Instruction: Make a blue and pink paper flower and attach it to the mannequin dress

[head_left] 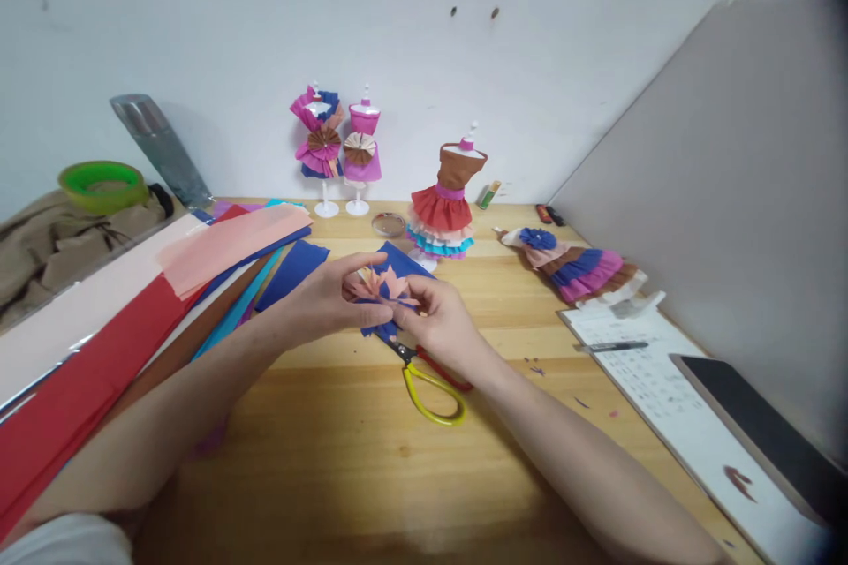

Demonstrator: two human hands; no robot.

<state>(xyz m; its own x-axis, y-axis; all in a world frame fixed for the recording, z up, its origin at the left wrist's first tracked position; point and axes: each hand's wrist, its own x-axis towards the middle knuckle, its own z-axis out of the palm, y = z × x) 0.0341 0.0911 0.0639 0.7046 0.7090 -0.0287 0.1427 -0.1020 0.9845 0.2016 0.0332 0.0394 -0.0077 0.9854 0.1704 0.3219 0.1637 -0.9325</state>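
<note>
Between both hands, above the middle of the desk, is a paper flower [389, 282] with pointed peach petals and some blue below. My left hand [341, 291] grips its left side, thumb in front and fingers curled behind. From the right, my right hand [437, 313] pinches the flower's edge between thumb and fingers. Just beneath lie scissors [434, 410] with one yellow and one red handle loop; their blades are partly hidden under blue paper. A sheet of blue paper [414, 260] rests on the desk behind the flower.
Coloured crepe paper strips [132, 353] are heaped at the left. Small dress forms [457, 168] in paper outfits stand at the back, and another paper dress [576, 269] lies at the right. A phone [748, 424] and a pen [616, 346] lie on a white board. Green tape [102, 185] sits far left.
</note>
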